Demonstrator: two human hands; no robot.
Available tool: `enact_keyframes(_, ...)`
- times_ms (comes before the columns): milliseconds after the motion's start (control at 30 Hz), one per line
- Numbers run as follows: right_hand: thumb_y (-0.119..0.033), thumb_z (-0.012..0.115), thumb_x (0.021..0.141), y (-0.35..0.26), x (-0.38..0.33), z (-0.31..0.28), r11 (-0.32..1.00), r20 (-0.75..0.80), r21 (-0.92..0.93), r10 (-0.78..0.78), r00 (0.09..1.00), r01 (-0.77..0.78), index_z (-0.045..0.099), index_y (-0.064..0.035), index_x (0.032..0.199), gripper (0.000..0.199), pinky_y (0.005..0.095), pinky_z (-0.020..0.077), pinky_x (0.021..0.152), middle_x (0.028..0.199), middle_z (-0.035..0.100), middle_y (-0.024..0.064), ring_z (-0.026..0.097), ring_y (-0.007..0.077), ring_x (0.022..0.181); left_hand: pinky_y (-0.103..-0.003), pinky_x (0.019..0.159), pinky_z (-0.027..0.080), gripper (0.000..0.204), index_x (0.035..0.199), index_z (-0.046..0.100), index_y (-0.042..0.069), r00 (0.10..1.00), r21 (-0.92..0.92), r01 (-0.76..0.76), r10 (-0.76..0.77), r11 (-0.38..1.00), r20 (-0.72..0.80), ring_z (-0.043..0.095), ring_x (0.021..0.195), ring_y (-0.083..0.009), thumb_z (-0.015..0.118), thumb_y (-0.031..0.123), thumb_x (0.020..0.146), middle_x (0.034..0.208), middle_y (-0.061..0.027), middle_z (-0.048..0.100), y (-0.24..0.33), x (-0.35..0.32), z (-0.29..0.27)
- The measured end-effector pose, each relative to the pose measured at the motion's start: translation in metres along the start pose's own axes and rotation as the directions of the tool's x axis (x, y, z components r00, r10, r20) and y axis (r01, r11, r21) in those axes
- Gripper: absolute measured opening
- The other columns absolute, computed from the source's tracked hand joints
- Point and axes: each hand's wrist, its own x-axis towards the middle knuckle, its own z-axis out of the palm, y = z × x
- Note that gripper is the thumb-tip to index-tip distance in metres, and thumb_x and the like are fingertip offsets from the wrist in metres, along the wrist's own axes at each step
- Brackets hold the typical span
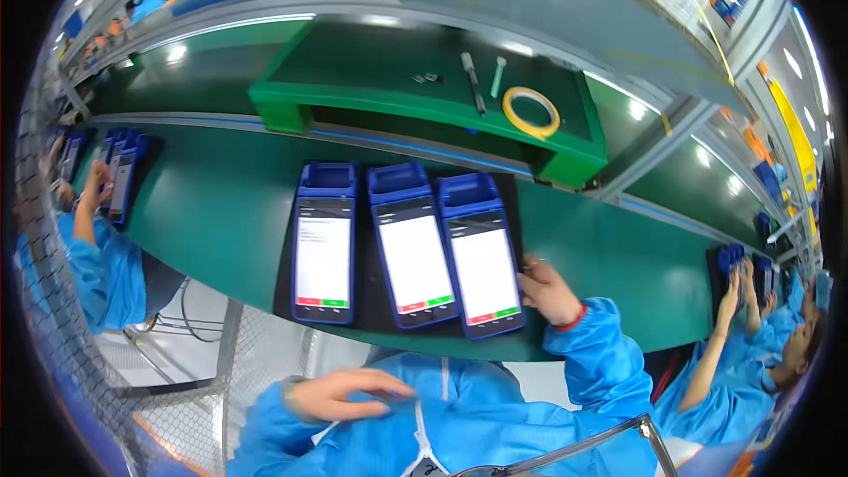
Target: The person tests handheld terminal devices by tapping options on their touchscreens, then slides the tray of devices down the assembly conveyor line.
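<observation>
Three blue handheld payment terminals stand side by side on a black mat: the left terminal, the middle terminal and the right terminal. Each has a lit white screen with a red and a green button along the bottom; the middle and right ones lie slightly tilted. My right hand is at the right terminal's right edge, fingers curled together; whatever they grip there is hidden. Below the table edge, my left hand hovers over my lap in front of my blue smock, holding nothing, its fingers stretched out.
Behind the terminals stands a green raised shelf carrying a roll of yellow tape, a black pen, a pale green brush-like tool and small clips. Co-workers in blue smocks handle similar terminals at the far left and far right.
</observation>
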Motion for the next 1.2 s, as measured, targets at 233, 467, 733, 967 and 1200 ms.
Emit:
enact_keyframes(233,-0.004,0.056,0.085,0.061,-0.049,-0.036,0.894,-0.443,-0.435,-0.313,0.84,0.104,0.052,0.0063,0.106,0.023,0.024,0.0462,0.062,0.084,0.063,0.0109,0.058,0.0135,0.069,-0.034,0.082,0.046,0.029,0.115,0.047,-0.001,0.401,0.131,-0.214,0.209,0.968,-0.892,0.055,0.097,-0.0235,0.045,0.011,0.088,0.105,-0.016,0.056,0.0,0.001,-0.05)
enact_keyframes(467,-0.028,0.032,0.097,0.049,-0.057,0.006,0.879,-0.467,0.112,-0.366,0.805,0.464,0.024,-0.0003,0.138,0.05,0.0345,0.034,0.099,0.13,0.04,0.0231,0.044,0.0269,0.117,-0.032,0.096,0.038,0.054,0.14,0.019,0.004,0.616,-0.091,-0.179,0.04,0.98,-0.787,0.044,0.119,-0.0244,0.033,0.03,0.095,0.129,-0.0167,0.043,-0.006,0.067,-0.069)
enact_keyframes(733,-0.027,0.031,0.097,0.041,-0.049,0.042,0.9,-0.574,0.057,-0.325,0.752,0.432,0.027,0.0057,0.136,0.051,0.0366,0.0249,0.106,0.137,0.032,0.0241,0.033,0.0294,0.128,-0.031,0.097,0.037,0.055,0.141,0.018,0.004,0.546,-0.104,-0.188,0.016,0.977,-0.838,0.046,0.116,-0.0231,0.035,0.02,0.091,0.13,-0.0171,0.042,0.005,0.102,-0.064)
enact_keyframes(967,-0.009,0.063,0.068,0.039,-0.074,0.044,0.645,-0.329,-0.672,-0.701,0.632,0.365,0.05,0.0,0.12,0.055,0.0397,0.032,0.097,0.123,0.045,0.0216,0.043,0.0341,0.111,-0.036,0.106,0.025,0.088,0.142,0.007,0.003,0.649,0.198,-0.072,0.196,0.978,-0.735,0.033,0.127,-0.0288,0.054,-0.004,0.068,0.139,-0.0216,0.025,-0.002,0.07,-0.041)
enact_keyframes(1200,-0.014,0.073,0.056,0.03,-0.088,0.063,0.468,-0.159,-0.812,-0.753,0.639,0.349,0.065,-0.0096,0.1,0.045,0.0329,0.031,0.078,0.091,0.062,-0.0016,0.049,0.0176,0.087,-0.04,0.104,0.03,0.096,0.141,0.001,0.001,0.646,0.363,0.042,0.252,0.931,-0.721,0.029,0.129,-0.0334,0.059,-0.001,0.064,0.14,-0.0246,0.02,-0.009,0.069,-0.022)
